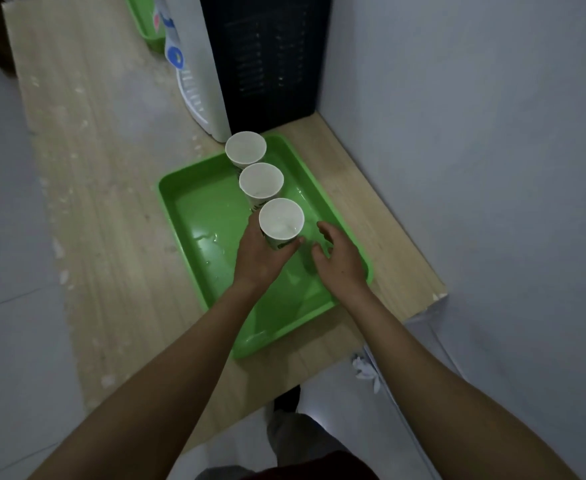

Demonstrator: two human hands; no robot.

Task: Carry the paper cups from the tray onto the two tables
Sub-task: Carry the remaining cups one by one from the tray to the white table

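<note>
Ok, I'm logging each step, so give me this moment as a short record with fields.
Cups: three white paper cups in a row, nearest, middle, farthest
Container: green plastic tray, wet floor
Support: light wooden table
Left hand: fingers wrapped around nearest cup
Right hand: open, beside that cup, holding nothing
Cups moved off tray: none visible

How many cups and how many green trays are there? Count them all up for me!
Cups: 3
Green trays: 2, the near one holding the cups and one at the far end
Total: 5
</note>
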